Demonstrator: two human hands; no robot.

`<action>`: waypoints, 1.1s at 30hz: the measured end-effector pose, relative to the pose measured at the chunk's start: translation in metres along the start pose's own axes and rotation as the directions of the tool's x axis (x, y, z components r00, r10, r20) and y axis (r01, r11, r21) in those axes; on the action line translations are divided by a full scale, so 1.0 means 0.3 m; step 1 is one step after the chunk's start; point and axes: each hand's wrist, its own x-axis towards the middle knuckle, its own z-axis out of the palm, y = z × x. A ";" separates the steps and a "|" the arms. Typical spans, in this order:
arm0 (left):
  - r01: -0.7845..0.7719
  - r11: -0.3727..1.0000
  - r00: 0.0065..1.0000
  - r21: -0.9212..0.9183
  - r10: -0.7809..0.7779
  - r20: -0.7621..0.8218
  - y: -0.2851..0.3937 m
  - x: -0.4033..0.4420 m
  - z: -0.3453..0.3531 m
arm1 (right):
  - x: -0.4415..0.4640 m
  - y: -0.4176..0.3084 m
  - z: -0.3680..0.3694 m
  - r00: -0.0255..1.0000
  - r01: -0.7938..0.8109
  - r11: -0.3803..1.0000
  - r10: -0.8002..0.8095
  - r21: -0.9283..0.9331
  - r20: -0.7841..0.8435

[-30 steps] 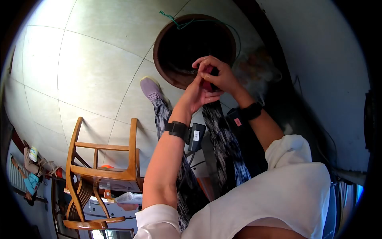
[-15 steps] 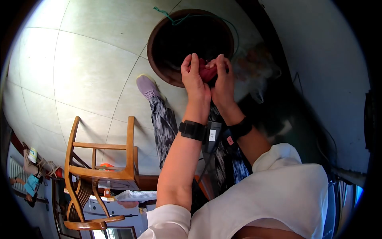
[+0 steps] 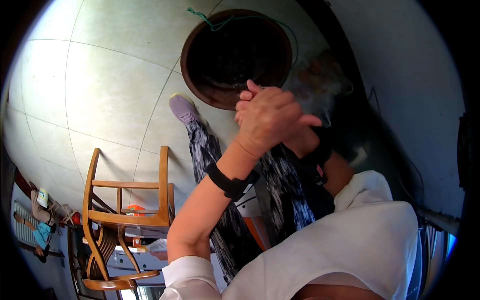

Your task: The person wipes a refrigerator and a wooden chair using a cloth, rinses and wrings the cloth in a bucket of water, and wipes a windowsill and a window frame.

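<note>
Above the near rim of a brown basin (image 3: 186,75) holding dark liquid, my two hands are pressed together. My left hand (image 3: 267,117) lies on top with its back to the camera and its fingers curled around my right hand (image 3: 300,137). Most of my right hand is covered; its wrist and a stretch of palm show below. Whatever lies between the hands is hidden, and no red cloth shows. Black bands with small boxes circle both wrists. A green cord (image 3: 202,16) runs over the basin's far rim.
A clear plastic bag (image 3: 320,85) with something orange inside lies right of the basin. My shoe (image 3: 182,107) is on the tiled floor to its left. A wooden chair (image 3: 125,217) stands at lower left, and another person (image 3: 42,232) is beyond it.
The hands, earlier side by side with dark red cloth between them, have closed together, left over right. The cloth is now out of sight. The view has shifted slightly.
</note>
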 end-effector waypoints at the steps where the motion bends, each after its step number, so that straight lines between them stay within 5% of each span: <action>1: -0.152 0.985 0.986 -0.087 0.157 0.061 0.015 0.007 -0.013 | -0.007 -0.007 0.004 0.998 -0.047 0.999 0.048 -0.024 0.039; 2: -0.290 0.940 0.944 -0.179 0.312 0.111 0.026 0.013 -0.027 | -0.011 -0.010 0.008 0.994 -0.084 0.996 0.087 -0.043 0.071; 10: -0.409 0.874 0.884 -0.264 0.451 0.123 0.037 0.050 -0.020 | -0.029 -0.049 0.024 0.948 -0.251 0.945 0.284 -0.208 0.146; 17: -0.518 0.801 0.719 -0.299 0.597 0.355 0.031 -0.035 -0.061 | -0.018 -0.059 0.068 0.927 -0.361 0.811 0.368 -0.460 -0.078; 21: -0.530 0.795 0.678 -0.294 0.606 0.416 0.025 -0.050 -0.037 | -0.011 -0.074 0.065 0.878 -0.469 0.619 0.404 -0.629 -0.258; 33: -0.507 0.794 0.651 -0.335 0.608 0.455 0.017 -0.069 -0.017 | -0.005 -0.051 0.021 0.888 -0.456 0.649 0.382 -0.610 -0.257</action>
